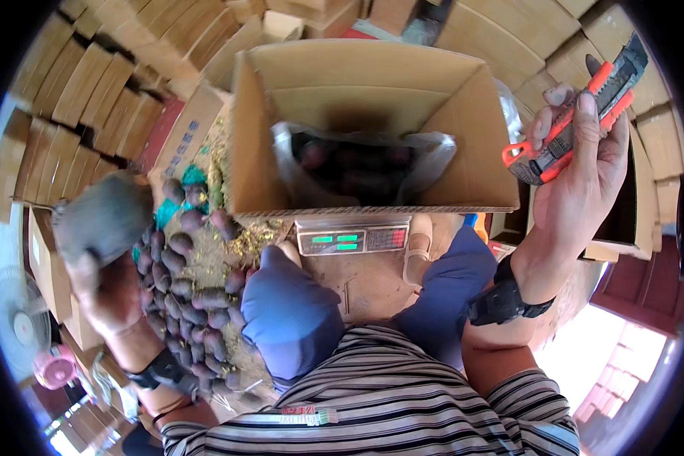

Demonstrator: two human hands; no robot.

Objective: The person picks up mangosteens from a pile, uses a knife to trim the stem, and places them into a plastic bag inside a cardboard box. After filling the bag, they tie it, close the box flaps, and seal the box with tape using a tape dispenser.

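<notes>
In my right hand (581, 165), raised to the right of the carton, is an orange and black utility knife (570, 122), its end pointing up and away. At the left, my left hand (108, 302) is raised and blurred. It grips a large rounded, greyish-dark root vegetable (105, 211); blur hides its details. Between my hands an open cardboard carton (370, 68) sits on a digital scale (353, 235) with lit green displays. A clear plastic bag (430, 154) lines the carton. Dark reddish-purple roots (313, 153) lie inside it, mostly in shadow.
Many dark purple root vegetables (194, 313) lie on the floor by my left leg. Stacked cardboard boxes (74, 102) rise on the left and at the back. An open box (627, 211) stands at the right. A fan (23, 328) is at the far left.
</notes>
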